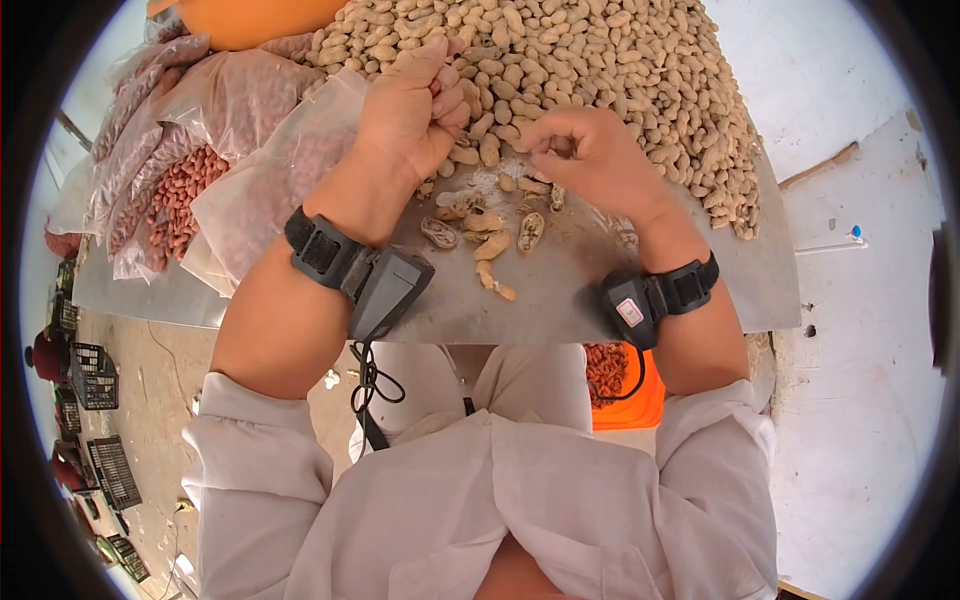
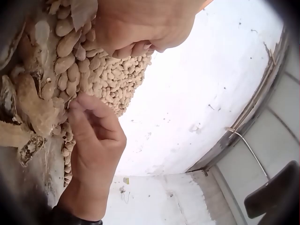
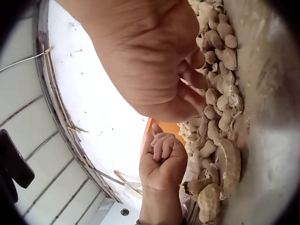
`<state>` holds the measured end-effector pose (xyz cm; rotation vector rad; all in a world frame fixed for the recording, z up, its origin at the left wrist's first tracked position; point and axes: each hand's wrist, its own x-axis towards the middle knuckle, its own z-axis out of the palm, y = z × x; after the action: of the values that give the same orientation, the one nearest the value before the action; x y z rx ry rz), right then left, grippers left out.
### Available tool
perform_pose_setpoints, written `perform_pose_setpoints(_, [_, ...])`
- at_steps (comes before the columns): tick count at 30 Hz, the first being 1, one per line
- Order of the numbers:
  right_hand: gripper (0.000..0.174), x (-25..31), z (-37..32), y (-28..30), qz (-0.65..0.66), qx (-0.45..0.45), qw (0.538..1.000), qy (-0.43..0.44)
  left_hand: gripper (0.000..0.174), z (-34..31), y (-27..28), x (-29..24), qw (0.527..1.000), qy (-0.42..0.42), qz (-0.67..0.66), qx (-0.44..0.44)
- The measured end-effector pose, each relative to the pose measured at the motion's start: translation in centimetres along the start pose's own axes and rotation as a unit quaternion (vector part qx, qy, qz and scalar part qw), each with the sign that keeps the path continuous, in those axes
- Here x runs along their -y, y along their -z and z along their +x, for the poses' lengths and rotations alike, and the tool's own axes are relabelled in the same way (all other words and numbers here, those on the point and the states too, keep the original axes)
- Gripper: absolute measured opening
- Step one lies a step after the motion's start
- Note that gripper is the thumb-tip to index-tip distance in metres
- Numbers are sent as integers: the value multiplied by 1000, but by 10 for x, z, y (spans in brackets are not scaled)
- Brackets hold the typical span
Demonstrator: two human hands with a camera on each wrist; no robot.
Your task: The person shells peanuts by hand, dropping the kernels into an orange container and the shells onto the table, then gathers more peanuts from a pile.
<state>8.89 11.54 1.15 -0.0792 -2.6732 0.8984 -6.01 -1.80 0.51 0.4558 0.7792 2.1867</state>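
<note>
The left hand (image 1: 415,115) is raised over the near left edge of a big heap of unshelled peanuts (image 1: 620,70). Its fingers are curled in toward the palm, and nothing shows between them. At the heap's front edge, the right hand (image 1: 595,160) has thumb and index finger brought together on a peanut, as the left wrist view shows the right hand (image 2: 93,145) from the side. Between the hands, several cracked peanut shells (image 1: 487,245) lie on the grey metal tabletop (image 1: 540,300).
Clear plastic bags (image 1: 230,100) of red shelled peanuts (image 1: 185,200) lie on the left. An orange container (image 1: 260,20) stands behind them. Below the table edge is an orange bin (image 1: 640,400) with reddish contents. Black crates (image 1: 95,375) stand on the floor, far left.
</note>
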Motion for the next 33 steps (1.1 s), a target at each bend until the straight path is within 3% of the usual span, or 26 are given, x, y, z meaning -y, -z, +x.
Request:
perform_pose_setpoints(3, [18, -11, -1, -2, -165, 38, 984, 61, 20, 4, 5, 2, 999, 32, -38, 8])
perform_pose_setpoints(12, [24, -5, -2, -5, -153, 28, 987, 41, 24, 2, 6, 6, 996, 81, -39, 23])
perform_pose_setpoints(14, [22, -2, -1, -2, -35, -40, 999, 6, 23, 3, 6, 6, 996, 76, -14, 46])
perform_pose_setpoints(17, [16, 1, 1, 8, 153, -116, 980, -47, 22, -2, 2, 7, 995, 70, 36, 56])
perform_pose_setpoints(19, [12, -1, 3, 8, 309, -154, 937, -45, 21, -4, 0, 9, 992, 79, 71, 63])
perform_pose_setpoints(21, [10, -8, 7, 2, 485, -186, 855, -4, 21, -6, -1, 14, 987, 99, 102, 80])
perform_pose_setpoints(24, [12, -10, 8, -1, 482, -142, 865, 7, 22, -11, -7, 16, 980, 122, 97, 121])
perform_pose_setpoints(27, [13, -8, 6, -6, 418, -142, 897, -10, 22, -14, -11, 18, 984, 99, 114, 100])
perform_pose_setpoints(33, [12, -6, 4, -5, 425, -157, 891, -12, 23, -11, -7, 18, 986, 51, 133, 81])
